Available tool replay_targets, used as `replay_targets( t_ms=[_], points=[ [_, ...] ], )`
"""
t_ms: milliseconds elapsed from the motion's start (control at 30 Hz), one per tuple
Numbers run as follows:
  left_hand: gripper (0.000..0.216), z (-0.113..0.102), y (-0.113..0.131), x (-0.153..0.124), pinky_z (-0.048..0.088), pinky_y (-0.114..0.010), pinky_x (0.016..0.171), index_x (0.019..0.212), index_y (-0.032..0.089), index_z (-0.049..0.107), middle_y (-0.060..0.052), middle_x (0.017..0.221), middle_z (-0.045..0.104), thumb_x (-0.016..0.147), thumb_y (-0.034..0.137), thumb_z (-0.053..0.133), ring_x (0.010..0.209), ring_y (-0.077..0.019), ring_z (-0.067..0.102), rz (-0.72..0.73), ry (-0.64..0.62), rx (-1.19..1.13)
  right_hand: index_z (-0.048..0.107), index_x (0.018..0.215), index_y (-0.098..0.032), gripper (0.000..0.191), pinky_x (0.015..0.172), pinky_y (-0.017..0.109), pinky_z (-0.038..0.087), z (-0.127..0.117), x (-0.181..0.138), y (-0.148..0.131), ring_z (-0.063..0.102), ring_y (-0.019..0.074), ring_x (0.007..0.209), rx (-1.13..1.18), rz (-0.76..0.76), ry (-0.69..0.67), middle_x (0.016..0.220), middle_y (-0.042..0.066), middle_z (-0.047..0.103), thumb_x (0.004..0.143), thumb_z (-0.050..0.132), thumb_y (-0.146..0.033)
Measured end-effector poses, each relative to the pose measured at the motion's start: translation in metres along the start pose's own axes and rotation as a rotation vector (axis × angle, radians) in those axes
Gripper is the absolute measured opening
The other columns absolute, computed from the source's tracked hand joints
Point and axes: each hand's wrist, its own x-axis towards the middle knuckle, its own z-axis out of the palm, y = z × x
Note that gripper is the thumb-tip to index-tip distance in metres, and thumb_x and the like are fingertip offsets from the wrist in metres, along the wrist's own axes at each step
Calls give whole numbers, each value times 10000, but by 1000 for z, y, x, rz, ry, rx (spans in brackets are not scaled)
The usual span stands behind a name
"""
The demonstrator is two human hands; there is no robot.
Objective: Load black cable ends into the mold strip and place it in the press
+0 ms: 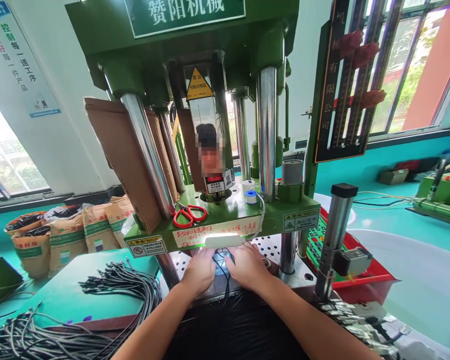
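Observation:
Both my hands work side by side in the lower opening of a green press (pixel 228 220), just under a lit white lamp (pixel 225 241). My left hand (pixel 199 270) is closed at the left of a shiny metal mould (pixel 221 269), its thumb and fingers by the black cables (pixel 227 287). From the right, my right hand (pixel 248 266) is closed too, with its thumb pressed against the cables. The cables run over the mould and hang toward me. Most fingertips are hidden beneath the lamp and behind the hands.
Red-handled scissors (pixel 190 215) and a solder-like spool (pixel 251 197) lie on the press's green plate. Bundled black cables (pixel 127 285) cover part of the left table. Right of the press stand a metal post (pixel 335 235) and a red tray (pixel 375 287); metal connectors (pixel 354 325) lie nearer me.

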Motion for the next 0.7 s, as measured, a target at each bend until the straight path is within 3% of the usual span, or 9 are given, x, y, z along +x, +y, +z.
replay_targets(
  t_ms=[133, 267, 467, 700],
  points=[
    [534, 1, 7, 3, 294, -389, 1097, 1282, 186, 513, -83, 1302, 579, 769, 109, 385, 1224, -221, 480, 30, -15, -4, 689, 1047, -226, 314, 896, 390, 316, -3, -1, 0, 519, 288, 1063, -1, -25, -21, 1069, 80, 686, 862, 462, -338],
    [503, 0, 8, 4, 336, -406, 1060, 1267, 182, 526, -97, 1272, 601, 784, 129, 399, 1185, -241, 515, 35, -32, -2, 667, 1120, -234, 351, 939, 410, 299, -3, -3, 0, 495, 298, 1114, 3, -55, -48, 1130, 91, 665, 876, 455, -368],
    [494, -6, 7, 6, 346, -383, 1059, 1305, 183, 500, -96, 1306, 582, 824, 131, 399, 1212, -236, 505, 62, -70, 0, 713, 1037, -198, 376, 926, 436, 329, 0, 0, 2, 519, 321, 1083, 28, -76, -88, 1075, 127, 686, 892, 449, -423],
    [357, -10, 13, 16, 442, -357, 945, 1106, 183, 620, -94, 1122, 679, 924, 231, 316, 1049, -229, 608, 23, -85, -22, 712, 1088, -235, 311, 904, 292, 391, -16, 1, 22, 581, 212, 1050, 131, -57, -124, 1113, 42, 712, 881, 479, -246]
  ],
)
